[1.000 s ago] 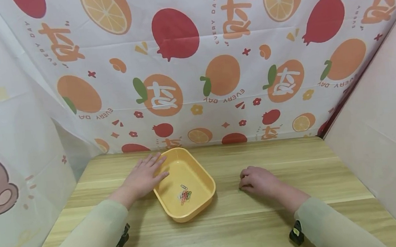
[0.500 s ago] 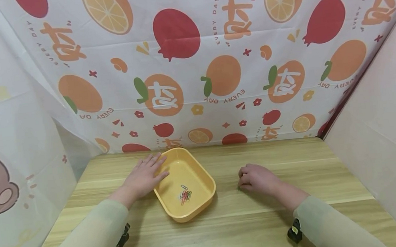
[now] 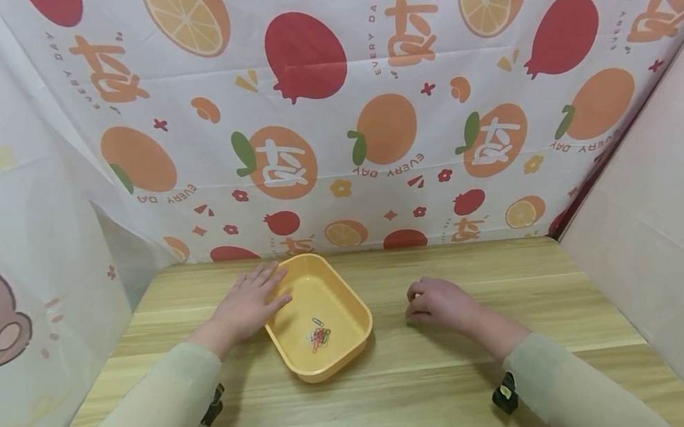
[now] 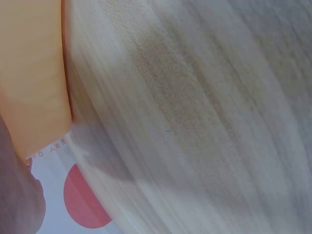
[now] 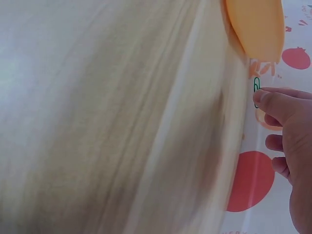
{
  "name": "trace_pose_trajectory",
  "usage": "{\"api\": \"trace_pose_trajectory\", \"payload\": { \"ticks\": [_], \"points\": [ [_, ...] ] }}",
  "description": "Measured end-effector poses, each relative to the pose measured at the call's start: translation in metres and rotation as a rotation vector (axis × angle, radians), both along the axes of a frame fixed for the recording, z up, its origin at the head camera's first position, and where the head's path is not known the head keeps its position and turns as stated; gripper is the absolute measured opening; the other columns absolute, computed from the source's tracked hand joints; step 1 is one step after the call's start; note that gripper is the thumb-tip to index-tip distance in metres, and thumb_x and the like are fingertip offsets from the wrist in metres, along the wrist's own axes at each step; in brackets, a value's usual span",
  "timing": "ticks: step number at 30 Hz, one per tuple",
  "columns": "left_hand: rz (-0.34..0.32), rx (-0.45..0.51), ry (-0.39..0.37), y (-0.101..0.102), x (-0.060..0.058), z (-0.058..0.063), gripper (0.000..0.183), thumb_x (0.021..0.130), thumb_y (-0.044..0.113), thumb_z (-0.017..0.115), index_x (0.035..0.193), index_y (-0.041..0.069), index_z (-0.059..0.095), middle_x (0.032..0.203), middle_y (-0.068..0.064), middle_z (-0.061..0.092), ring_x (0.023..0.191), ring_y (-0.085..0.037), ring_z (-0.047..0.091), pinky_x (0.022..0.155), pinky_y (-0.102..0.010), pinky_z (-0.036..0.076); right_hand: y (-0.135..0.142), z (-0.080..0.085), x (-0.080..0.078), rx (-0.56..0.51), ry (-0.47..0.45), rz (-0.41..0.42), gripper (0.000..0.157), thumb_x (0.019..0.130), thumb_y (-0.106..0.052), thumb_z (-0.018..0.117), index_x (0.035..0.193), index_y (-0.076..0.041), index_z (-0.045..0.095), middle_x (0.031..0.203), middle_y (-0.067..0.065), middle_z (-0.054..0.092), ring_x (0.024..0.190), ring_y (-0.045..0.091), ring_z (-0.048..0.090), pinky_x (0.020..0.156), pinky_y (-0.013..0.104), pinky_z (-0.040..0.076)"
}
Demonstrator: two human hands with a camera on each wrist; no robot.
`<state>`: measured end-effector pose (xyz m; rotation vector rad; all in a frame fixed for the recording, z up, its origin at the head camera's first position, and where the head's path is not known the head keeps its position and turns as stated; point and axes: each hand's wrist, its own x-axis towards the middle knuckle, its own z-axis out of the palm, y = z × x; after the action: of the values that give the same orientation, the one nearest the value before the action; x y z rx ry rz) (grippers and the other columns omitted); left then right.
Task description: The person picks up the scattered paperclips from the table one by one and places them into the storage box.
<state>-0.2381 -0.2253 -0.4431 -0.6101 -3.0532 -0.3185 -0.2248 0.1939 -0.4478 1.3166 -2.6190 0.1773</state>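
A yellow tray (image 3: 340,287) stands on the wooden table, with a small heap of coloured paper clips (image 3: 319,338) on its floor. My left hand (image 3: 247,305) rests on the tray's left rim, fingers spread and fairly straight; the left wrist view catches only part of that hand (image 4: 22,195) beside the tray's outer wall (image 4: 34,73). Right of the tray, my right hand (image 3: 442,306) is over the table. In the right wrist view, its thumb and index finger pinch a green paper clip (image 5: 256,92), which is barely visible from the head.
The wooden table (image 3: 399,402) runs up to a fruit-print cloth (image 3: 332,124) hanging at the back. Pale cloth walls close off the left (image 3: 34,204) and right (image 3: 679,206) sides. Black wrist devices (image 3: 505,394) are strapped at both sleeves.
My right hand has shifted slightly left and toward the back, the green paper clip pinched in its fingers. My left hand and the tray have stayed in place.
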Motion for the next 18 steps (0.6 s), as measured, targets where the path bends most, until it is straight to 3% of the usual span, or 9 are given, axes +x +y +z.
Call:
{"api": "trace_pose_trajectory", "payload": {
  "ticks": [13,18],
  "points": [
    [-0.003,-0.003,-0.001,-0.002,0.001,0.002,0.072,0.101,0.059,0.039,0.158,0.017,0.026,0.165,-0.01,0.015,0.15,-0.04,0.011,0.119,-0.06,0.008,-0.023,0.027,-0.006,-0.094,-0.04,0.001,0.009,0.085,-0.017,0.08,0.094,-0.019,0.081,0.096,-0.005,0.063,0.084,0.012,0.057,0.075,0.03,0.054],
    [-0.001,-0.005,0.0,-0.001,0.001,0.002,0.071,0.101,0.058,0.04,0.158,0.018,0.026,0.165,-0.01,0.016,0.15,-0.04,0.012,0.119,-0.06,0.01,-0.039,0.037,-0.008,-0.103,-0.006,0.051,0.008,0.088,-0.02,0.078,0.095,-0.02,0.081,0.096,-0.004,0.064,0.084,0.012,0.058,0.075,0.029,0.054]
  ]
}}
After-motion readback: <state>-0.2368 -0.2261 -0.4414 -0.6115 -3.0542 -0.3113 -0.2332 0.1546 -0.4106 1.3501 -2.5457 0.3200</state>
